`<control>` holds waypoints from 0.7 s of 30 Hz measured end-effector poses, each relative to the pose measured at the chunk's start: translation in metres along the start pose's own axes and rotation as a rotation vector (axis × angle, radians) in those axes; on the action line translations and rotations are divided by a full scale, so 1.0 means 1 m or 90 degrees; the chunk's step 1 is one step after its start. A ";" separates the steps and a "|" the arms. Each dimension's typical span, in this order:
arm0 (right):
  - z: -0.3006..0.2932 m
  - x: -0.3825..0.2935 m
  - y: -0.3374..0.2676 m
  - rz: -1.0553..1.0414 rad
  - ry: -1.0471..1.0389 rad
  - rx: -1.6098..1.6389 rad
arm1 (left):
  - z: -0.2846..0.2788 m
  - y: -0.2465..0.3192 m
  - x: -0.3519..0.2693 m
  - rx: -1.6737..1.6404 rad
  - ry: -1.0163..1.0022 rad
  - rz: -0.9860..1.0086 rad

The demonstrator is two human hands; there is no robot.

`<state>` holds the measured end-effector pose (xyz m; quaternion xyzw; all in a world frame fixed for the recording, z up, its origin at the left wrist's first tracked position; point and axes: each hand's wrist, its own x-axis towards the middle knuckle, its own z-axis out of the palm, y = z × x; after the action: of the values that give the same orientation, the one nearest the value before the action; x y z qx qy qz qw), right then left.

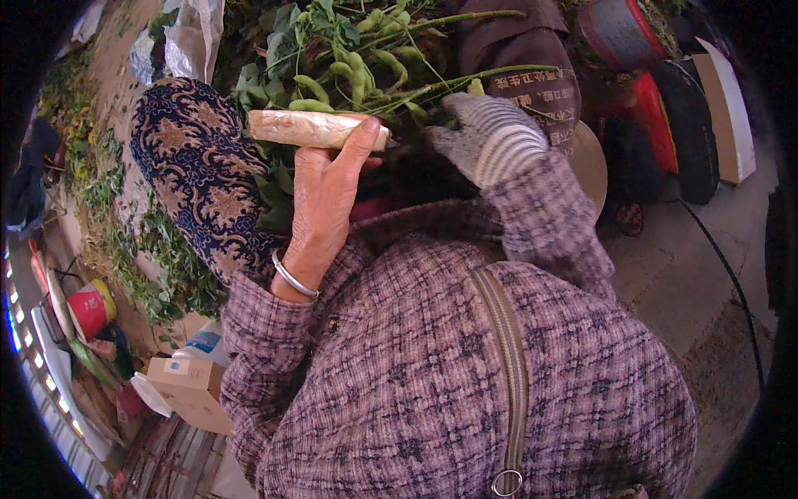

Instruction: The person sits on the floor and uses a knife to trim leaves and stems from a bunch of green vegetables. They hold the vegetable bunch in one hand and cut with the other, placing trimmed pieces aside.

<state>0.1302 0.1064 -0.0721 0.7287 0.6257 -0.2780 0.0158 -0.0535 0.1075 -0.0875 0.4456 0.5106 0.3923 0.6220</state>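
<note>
My bare left hand (327,181), with a silver bracelet (294,277) at the wrist, grips a handle (299,127) wrapped in pale material. A small dark tip shows at the handle's right end. My right hand (492,134) wears a grey and white striped knit glove. It is beside a green bean stem (461,81), thumb and fingers apart; whether the fingers hold the stem is unclear. Plump green pods (355,75) and leaves (280,43) hang on stems beyond my hands. Below the hands, the lap is mostly hidden in shadow.
Dark floral cloth (193,156) covers my left knee; brown cloth bearing writing (530,81) covers the right. Cut greenery (168,262) lies on the ground at left, near a cardboard box (187,387) and a red pail (87,312). A bucket (620,34) and black cable (726,268) are at right.
</note>
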 end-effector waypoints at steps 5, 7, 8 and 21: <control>0.012 0.011 -0.014 0.002 0.030 0.054 | -0.003 -0.001 0.003 -0.061 -0.028 -0.057; 0.013 0.007 -0.007 -0.052 0.053 0.098 | -0.004 -0.001 0.006 -0.108 -0.040 -0.077; 0.020 0.003 0.001 -0.094 0.120 0.151 | -0.002 -0.001 0.007 -0.141 -0.042 -0.078; 0.013 -0.027 0.014 -0.184 0.005 0.580 | 0.012 0.013 0.001 -0.204 -0.080 -0.008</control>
<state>0.1365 0.0736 -0.0765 0.5679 0.5350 -0.5208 -0.3463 -0.0417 0.1103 -0.0739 0.3606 0.4047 0.4362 0.7183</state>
